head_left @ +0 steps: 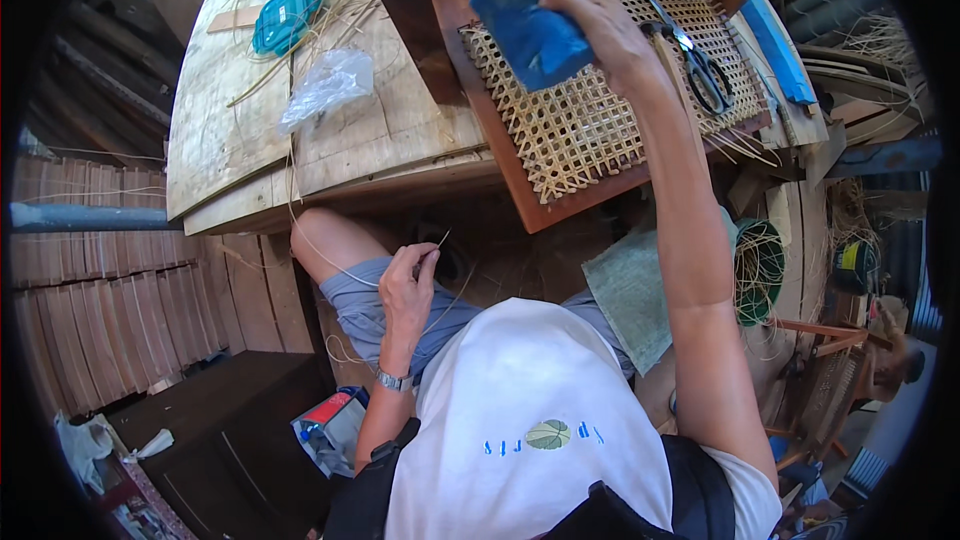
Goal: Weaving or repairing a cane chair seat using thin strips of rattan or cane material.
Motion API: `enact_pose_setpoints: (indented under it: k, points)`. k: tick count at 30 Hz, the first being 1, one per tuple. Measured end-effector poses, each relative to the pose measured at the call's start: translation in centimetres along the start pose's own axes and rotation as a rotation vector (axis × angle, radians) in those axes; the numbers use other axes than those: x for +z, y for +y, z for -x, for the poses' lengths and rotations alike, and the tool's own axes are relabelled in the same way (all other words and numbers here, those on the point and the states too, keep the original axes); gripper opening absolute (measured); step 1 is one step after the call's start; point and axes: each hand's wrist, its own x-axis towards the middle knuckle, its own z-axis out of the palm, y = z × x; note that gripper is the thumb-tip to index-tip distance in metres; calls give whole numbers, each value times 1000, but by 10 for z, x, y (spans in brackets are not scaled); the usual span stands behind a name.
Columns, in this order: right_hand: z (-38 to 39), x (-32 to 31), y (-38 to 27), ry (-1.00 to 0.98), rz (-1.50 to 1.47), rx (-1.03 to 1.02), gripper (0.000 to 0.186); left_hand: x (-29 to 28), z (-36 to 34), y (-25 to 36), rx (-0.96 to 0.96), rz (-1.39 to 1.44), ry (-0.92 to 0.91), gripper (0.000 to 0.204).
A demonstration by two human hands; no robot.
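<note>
My right hand (615, 45) grips a blue wad, perhaps cloth (520, 15), raised over a woven cane seat (560, 130) in a brown wooden chair frame (530, 190). Scissors with dark handles (708, 80) lie on the weave, just right of that hand. Lower and to the left, my left hand (408, 285) pinches a thin pale cane strand (442, 238) above my lap, with a long loop trailing from it.
The plywood worktop (220, 130) holds a teal container (287, 18), clear plastic bag (330, 85) and loose strands. A blue strip (775, 45) lies right of the chair. A green bucket of cane (755, 270), grey-green cloth (640, 290) and dark cabinet (220, 420) surround me.
</note>
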Motion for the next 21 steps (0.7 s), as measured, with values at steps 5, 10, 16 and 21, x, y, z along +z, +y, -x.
enact_pose_setpoints:
  k: [5, 10, 16, 21]
  points:
    - [-10, 7, 3, -119, 437, 36, 43, 1, 2, -2, 10, 10, 12, 8]
    - [-18, 17, 5, -143, 763, 25, 53, 2, -2, -1, -15, -18, -24, 8]
    - [-14, 14, 4, -175, 437, -60, 58, 0, -4, 2, 6, -1, -13, 9]
    - [-11, -2, 3, -95, 355, -80, 56, -4, -6, 7, -36, 26, -40, 10]
